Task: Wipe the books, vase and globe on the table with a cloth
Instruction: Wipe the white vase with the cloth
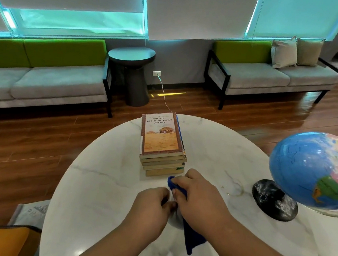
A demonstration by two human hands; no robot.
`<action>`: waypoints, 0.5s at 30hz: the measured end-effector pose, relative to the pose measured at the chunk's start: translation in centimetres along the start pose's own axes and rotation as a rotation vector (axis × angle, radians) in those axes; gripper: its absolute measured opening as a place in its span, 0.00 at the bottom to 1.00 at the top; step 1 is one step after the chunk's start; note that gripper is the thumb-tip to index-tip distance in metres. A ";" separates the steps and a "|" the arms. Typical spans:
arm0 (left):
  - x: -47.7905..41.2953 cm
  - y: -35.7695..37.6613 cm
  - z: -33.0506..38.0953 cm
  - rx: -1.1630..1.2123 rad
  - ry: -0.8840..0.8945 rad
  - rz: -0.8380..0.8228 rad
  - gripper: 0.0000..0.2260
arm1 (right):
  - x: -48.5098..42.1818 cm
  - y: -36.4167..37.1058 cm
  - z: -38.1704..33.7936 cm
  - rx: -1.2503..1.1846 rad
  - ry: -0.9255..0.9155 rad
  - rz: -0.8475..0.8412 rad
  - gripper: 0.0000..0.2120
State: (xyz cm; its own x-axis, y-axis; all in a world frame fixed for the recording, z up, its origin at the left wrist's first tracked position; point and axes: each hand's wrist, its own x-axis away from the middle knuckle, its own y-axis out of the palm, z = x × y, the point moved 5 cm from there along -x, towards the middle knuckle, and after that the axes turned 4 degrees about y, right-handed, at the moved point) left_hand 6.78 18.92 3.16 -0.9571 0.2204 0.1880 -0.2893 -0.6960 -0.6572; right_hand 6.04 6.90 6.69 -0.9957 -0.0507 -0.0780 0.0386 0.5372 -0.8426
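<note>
A stack of several books [160,137] lies at the middle of the white marble table [99,186], its top cover orange-brown. A blue globe [316,171] on a black marbled base [274,200] stands at the right. Just in front of the books, my right hand [197,197] grips a blue cloth [192,241], which hangs down below my wrist. My left hand [153,207] curls round a pale vase [175,218] that sits between both hands. The hands hide most of the vase. The cloth is pressed against its top.
Beyond the table are a wooden floor, two grey-and-green sofas [56,81] and a dark round side table [134,75]. A white cable [164,95] runs from a wall socket towards the table. An orange seat [6,252] sits at my lower left.
</note>
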 end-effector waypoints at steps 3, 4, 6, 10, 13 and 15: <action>-0.2 -0.3 0.0 0.049 0.000 -0.012 0.06 | 1.3 0.7 0.2 -0.026 -0.119 -0.020 0.12; -0.1 -0.5 -0.2 0.074 -0.006 -0.005 0.08 | 1.9 1.1 0.7 -0.038 -0.135 -0.034 0.12; -0.1 -0.7 -0.4 0.079 -0.024 -0.004 0.14 | 2.6 1.6 2.2 -0.084 -0.114 -0.029 0.11; 0.0 -0.8 -1.2 0.042 -0.052 -0.025 0.10 | 2.5 1.2 6.3 -0.392 0.170 0.137 0.10; 0.4 -0.9 -2.1 0.093 -0.075 -0.034 0.10 | 2.8 2.1 11.6 -0.680 0.609 0.061 0.06; 0.5 -0.9 -2.5 0.160 -0.098 -0.055 0.10 | 3.7 2.9 14.1 -0.780 0.781 -0.001 0.05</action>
State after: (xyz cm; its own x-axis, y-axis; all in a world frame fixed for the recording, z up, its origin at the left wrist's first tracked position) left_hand 6.57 21.37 2.03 -0.9344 0.1985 0.2959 -0.3321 -0.7863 -0.5210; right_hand 3.63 -3.58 -3.51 -0.7855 0.3466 0.5127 0.2471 0.9352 -0.2537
